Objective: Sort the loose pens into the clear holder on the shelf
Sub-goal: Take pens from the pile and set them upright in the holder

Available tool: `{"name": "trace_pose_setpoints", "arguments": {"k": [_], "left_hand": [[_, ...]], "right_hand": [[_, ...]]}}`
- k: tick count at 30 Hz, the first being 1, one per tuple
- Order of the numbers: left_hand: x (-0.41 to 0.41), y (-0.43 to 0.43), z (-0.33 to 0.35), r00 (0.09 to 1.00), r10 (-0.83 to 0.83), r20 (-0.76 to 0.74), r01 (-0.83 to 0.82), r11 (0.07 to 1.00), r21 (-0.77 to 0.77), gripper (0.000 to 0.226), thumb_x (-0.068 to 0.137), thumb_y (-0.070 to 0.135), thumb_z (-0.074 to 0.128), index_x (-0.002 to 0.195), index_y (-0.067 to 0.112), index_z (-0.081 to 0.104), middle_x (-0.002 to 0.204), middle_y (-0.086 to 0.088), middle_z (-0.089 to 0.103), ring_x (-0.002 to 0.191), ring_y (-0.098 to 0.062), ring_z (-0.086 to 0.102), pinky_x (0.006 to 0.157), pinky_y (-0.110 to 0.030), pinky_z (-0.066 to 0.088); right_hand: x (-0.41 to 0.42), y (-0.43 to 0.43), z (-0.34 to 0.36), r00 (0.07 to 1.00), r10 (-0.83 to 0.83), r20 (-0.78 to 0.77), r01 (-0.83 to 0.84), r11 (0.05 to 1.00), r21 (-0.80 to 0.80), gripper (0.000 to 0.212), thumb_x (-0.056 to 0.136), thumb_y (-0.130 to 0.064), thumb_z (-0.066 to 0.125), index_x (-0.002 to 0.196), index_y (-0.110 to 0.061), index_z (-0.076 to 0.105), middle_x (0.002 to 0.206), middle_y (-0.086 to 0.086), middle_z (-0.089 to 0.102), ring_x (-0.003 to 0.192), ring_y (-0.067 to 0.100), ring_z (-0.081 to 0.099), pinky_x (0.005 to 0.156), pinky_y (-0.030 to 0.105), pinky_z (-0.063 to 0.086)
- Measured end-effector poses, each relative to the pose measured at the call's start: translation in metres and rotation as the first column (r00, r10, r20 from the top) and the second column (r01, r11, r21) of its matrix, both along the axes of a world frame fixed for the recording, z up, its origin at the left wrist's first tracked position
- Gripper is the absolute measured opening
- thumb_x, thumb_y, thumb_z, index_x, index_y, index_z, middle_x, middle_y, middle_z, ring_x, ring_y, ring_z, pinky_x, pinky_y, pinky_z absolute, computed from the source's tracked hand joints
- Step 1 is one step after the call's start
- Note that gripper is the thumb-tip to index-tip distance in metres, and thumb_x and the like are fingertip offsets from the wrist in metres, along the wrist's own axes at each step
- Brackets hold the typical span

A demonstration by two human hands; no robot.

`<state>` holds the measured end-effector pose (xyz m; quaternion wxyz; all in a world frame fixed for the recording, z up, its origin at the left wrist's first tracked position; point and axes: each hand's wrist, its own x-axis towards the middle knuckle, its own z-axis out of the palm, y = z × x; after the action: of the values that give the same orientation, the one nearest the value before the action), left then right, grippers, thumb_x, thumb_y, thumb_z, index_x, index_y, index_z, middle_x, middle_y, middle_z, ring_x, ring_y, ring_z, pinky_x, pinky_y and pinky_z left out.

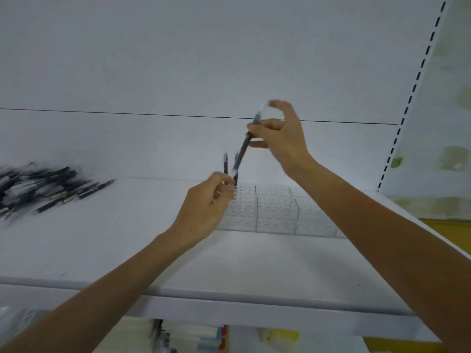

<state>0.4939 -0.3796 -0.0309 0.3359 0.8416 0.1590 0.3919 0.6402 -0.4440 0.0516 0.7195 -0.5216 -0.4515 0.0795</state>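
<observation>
At the far left we see a heap of loose black pens lying on the white shelf, well apart from both hands.

Moving right, the left hand reaches up from the lower left. Its fingers are curled and pinch the bottom of a short dark pen that stands nearly upright above the knuckles. Motion blur keeps us from telling whether it holds more than 1.

Just to the right, a long dark pen slants up and to the right. Its lower tip sits beside the left fingertips, over the back left corner of the clear holder. We cannot tell whether the tip is inside a slot.

The right hand pinches the upper part of this pen between thumb and fingers, with the forefinger arched above the pale top end.

The holder is a low block of many small transparent cells. It rests on the shelf between the 2 forearms, toward the back.

At the far right a slotted upright runs up the edge of the white back panel.
</observation>
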Motion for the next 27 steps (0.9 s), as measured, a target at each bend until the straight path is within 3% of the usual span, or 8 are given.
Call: {"name": "trace_pose_setpoints", "arguments": {"k": [3,6,10,13,17,19,22,27], "left_hand": [[-0.014,0.002,-0.025,0.975,-0.071,-0.210,0.117,0.969,0.218,0.014,0.088,0.032,0.050,0.085,0.025,0.061,0.082,0.013,0.061,0.073,-0.002,0.055,0.064,-0.013,0.040],[-0.020,0.003,-0.041,0.917,-0.020,-0.399,0.185,0.906,0.380,0.029,0.081,0.042,0.046,0.094,0.023,0.064,0.092,0.010,0.059,0.084,-0.003,0.049,0.075,-0.020,0.041],[-0.020,0.002,-0.042,0.923,-0.017,-0.385,0.179,0.903,0.390,0.019,0.088,0.034,0.055,0.102,0.024,0.062,0.100,0.010,0.056,0.089,-0.001,0.045,0.080,-0.016,0.037],[-0.020,0.002,-0.043,0.922,-0.006,-0.387,0.174,0.900,0.399,0.018,0.088,0.032,0.056,0.103,0.025,0.061,0.100,0.010,0.055,0.089,-0.001,0.045,0.080,-0.015,0.036],[-0.020,0.001,-0.043,0.924,0.005,-0.382,0.163,0.899,0.406,0.017,0.088,0.032,0.057,0.103,0.025,0.061,0.099,0.010,0.054,0.088,-0.001,0.044,0.081,-0.016,0.036],[-0.020,0.001,-0.043,0.924,0.003,-0.381,0.164,0.900,0.404,0.018,0.087,0.034,0.056,0.102,0.025,0.060,0.097,0.012,0.052,0.088,-0.001,0.044,0.081,-0.016,0.036],[-0.020,0.000,-0.043,0.924,0.004,-0.382,0.163,0.901,0.402,0.020,0.086,0.036,0.054,0.102,0.025,0.060,0.097,0.012,0.052,0.089,-0.001,0.044,0.082,-0.018,0.037],[-0.022,-0.001,-0.043,0.930,0.008,-0.369,0.149,0.906,0.396,0.019,0.086,0.035,0.055,0.102,0.025,0.061,0.099,0.011,0.054,0.088,-0.001,0.044,0.081,-0.018,0.038]], "right_hand": [[0.022,0.000,0.004,0.976,-0.172,0.133,0.172,0.985,0.011,0.060,0.083,0.008,0.061,0.132,-0.019,0.039,0.080,0.014,0.061,0.077,0.022,0.065,0.067,0.029,0.059],[0.028,0.007,-0.006,0.918,-0.230,0.323,0.258,0.965,-0.046,0.060,0.083,0.006,0.060,0.133,-0.020,0.041,0.086,0.019,0.062,0.082,0.029,0.066,0.068,0.028,0.059],[0.025,0.018,-0.024,0.854,-0.212,0.476,0.279,0.958,-0.073,0.058,0.083,0.002,0.061,0.132,-0.022,0.042,0.083,0.009,0.064,0.074,0.016,0.064,0.077,0.035,0.058],[0.025,0.022,-0.031,0.819,-0.208,0.534,0.291,0.954,-0.075,0.058,0.085,0.002,0.060,0.134,-0.021,0.041,0.084,0.005,0.062,0.072,0.004,0.059,0.078,0.024,0.055],[0.025,0.024,-0.035,0.783,-0.193,0.591,0.307,0.946,-0.099,0.058,0.085,0.001,0.060,0.135,-0.021,0.041,0.082,0.002,0.058,0.073,0.005,0.058,0.072,0.007,0.046],[0.025,0.025,-0.041,0.767,-0.147,0.625,0.308,0.938,-0.156,0.057,0.085,0.000,0.061,0.133,-0.021,0.041,0.081,0.005,0.059,0.074,0.014,0.060,0.073,0.013,0.048],[0.026,0.025,-0.047,0.772,-0.064,0.633,0.318,0.900,-0.297,0.057,0.084,-0.001,0.059,0.132,-0.024,0.036,0.073,0.000,0.057,0.070,0.019,0.060,0.071,0.034,0.052],[0.021,0.028,-0.043,0.755,-0.088,0.650,0.359,0.885,-0.298,0.054,0.085,0.001,0.055,0.130,-0.021,0.034,0.070,0.009,0.058,0.069,0.031,0.062,0.068,0.041,0.053]]}}
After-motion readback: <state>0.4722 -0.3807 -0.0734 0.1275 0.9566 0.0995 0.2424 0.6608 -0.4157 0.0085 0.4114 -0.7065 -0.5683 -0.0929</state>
